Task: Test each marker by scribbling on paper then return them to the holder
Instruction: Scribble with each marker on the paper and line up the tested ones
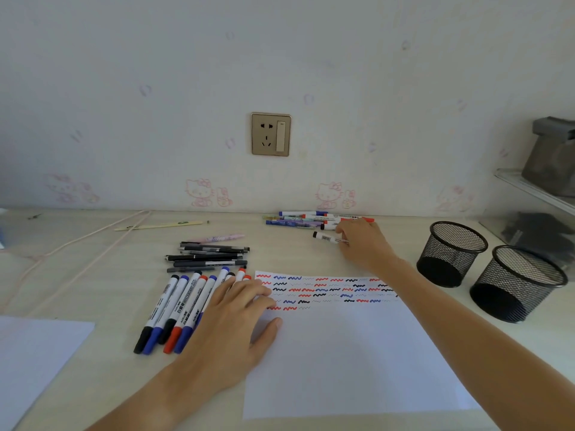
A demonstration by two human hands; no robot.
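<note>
- One black-capped marker (pixel 326 237) lies on the desk (pixel 93 275), a bit in front of the far pile of markers (pixel 314 219) by the wall.
- Our right hand (pixel 364 244) is stretched out over there, and its fingertips (pixel 342 236) touch the end of that marker. We think they are starting to pinch it, but we cannot tell if the grip is closed.
- Our left hand (pixel 239 315) lies flat, with its fingers straight. It presses on the left edge of the paper (pixel 342 353) and holds nothing.
- Rows of red, blue and black squiggles (pixel 323 290) fill the top of the paper. Lots of white room is left below them.
- Near our left hand lies a row of fat markers (pixel 177 309), and a bunch of thin dark pens (pixel 208 256) lies just behind it.
- Two black mesh holders (pixel 488 269) stand on the right, well apart from the marker. We see no pens in them.
- We think this step is picking up the next marker to test.
- Next we would need to lift it, bring it to the paper, pull off the cap and scribble on a white spot.
- Our left hand should keep the paper from sliding.
</note>
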